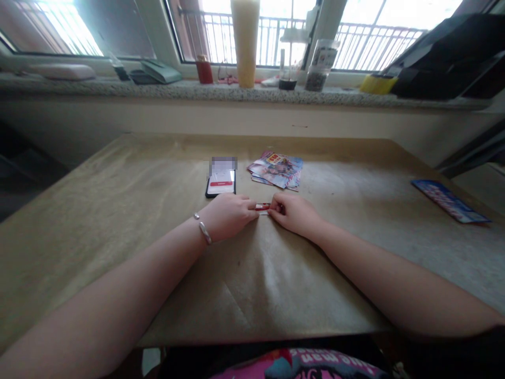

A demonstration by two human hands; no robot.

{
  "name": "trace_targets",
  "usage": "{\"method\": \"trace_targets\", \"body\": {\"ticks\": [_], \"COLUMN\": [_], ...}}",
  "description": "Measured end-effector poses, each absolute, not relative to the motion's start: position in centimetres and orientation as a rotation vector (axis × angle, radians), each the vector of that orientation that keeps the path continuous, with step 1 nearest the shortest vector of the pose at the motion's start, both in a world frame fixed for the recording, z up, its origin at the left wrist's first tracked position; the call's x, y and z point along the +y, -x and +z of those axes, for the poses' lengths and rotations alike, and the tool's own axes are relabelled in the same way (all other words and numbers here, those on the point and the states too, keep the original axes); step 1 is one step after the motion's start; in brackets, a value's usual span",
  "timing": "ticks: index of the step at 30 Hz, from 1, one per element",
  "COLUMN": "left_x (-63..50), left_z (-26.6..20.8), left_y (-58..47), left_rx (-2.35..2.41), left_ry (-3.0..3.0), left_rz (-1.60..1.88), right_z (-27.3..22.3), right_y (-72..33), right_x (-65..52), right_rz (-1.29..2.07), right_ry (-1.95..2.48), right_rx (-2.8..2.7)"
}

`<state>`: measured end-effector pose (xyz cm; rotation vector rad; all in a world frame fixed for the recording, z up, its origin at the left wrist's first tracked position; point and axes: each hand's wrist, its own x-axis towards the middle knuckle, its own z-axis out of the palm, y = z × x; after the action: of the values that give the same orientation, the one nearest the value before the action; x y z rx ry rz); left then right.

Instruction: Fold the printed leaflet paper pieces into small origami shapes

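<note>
Between my two hands, low over the table, is a narrow red and white paper strip [263, 207]. The fingers of my left hand [232, 215] are pressed together on its left end. My right hand [295, 212] pinches the other end, fingers curled in. Both hands cover much of the strip, so its full shape is hidden. Just beyond my left hand lies a phone [221, 184] with its screen lit. A loose pile of colourful printed cards [278, 171] lies a little beyond my right hand.
A blue printed packet [450, 201] lies near the right edge of the brown-covered table [118, 210]. On the stone windowsill [158, 95] behind stand a tall yellowish cylinder [245, 45], a red jar [204, 70], a clear container [321, 66] and a black bag [445, 58].
</note>
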<state>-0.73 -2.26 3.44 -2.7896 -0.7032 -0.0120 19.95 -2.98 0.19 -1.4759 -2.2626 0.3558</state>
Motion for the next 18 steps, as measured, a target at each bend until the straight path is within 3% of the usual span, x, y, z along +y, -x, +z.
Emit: {"method": "trace_targets", "body": {"ticks": [18], "left_x": [-2.37], "left_z": [2.99], "left_y": [0.81], "left_rx": [-0.872], "left_ry": [2.914], "left_rz": [-0.122], "right_z": [-0.02], "right_y": [-20.15], "right_x": [-2.85], "right_rz": [0.31], "right_ry": [1.402], "right_rx": [-2.307]}}
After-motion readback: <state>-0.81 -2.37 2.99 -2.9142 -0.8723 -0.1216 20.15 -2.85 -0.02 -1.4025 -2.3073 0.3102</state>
